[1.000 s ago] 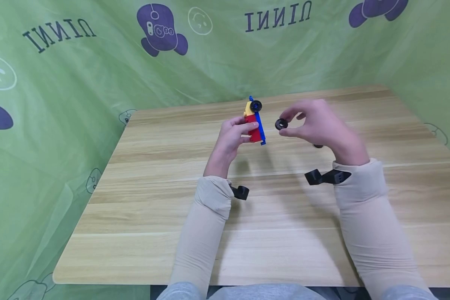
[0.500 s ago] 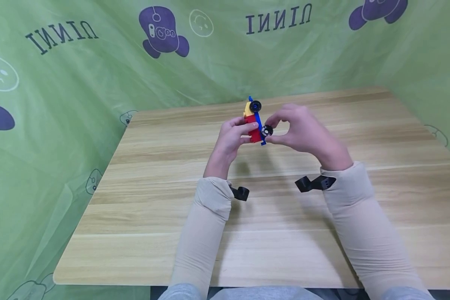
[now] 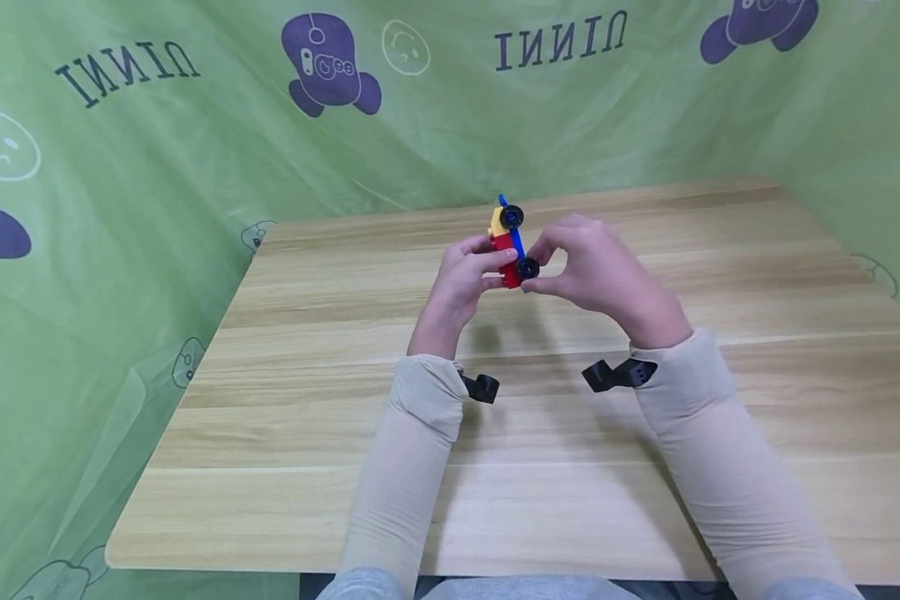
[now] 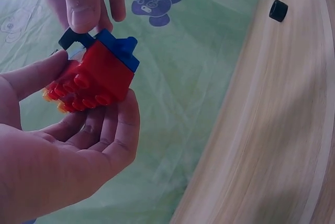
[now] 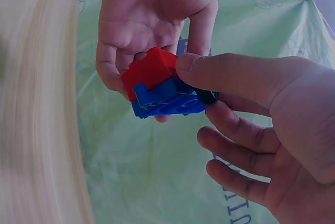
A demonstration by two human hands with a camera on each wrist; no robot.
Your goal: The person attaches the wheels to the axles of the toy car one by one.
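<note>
The left hand (image 3: 459, 273) curls its thumb and fingers round a toy brick car (image 4: 107, 72), up above the wooden table (image 3: 285, 467). The right hand (image 3: 603, 275) pinches a black tire (image 3: 527, 268) against the car's blue part, its other fingers loosely bent. A loose tire (image 4: 278, 10) sits on the table.

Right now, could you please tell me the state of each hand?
Left hand: holding the toy car.
Right hand: pinching a black wheel at the toy car's side.

- Head cam: bright, even light; soft shadows on table (image 3: 270, 492)
- Wrist cams: dimmer
- L wrist cam: glare well left of table
- R wrist cam: table edge bows, lens dist.
</note>
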